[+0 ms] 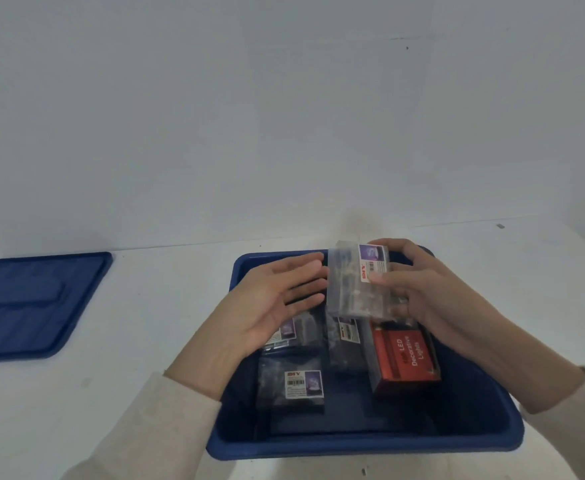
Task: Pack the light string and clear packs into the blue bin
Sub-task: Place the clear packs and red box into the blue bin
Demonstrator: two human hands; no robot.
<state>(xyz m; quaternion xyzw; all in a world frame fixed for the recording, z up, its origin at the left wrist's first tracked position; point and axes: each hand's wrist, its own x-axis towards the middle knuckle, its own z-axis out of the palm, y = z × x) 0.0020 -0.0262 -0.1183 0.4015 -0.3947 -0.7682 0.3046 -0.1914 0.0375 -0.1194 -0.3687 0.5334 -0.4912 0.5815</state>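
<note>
White table (145,323), blue bin (353,448): my right fingers (405,252) grip a clear pack (346,289) above it; my left fingers (298,268) are straight and empty. Best laid flat on the bare floor.

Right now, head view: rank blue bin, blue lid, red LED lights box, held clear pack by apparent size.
1. blue bin
2. blue lid
3. red LED lights box and held clear pack: look alike; pack is raised nearer camera, unranked.
</note>
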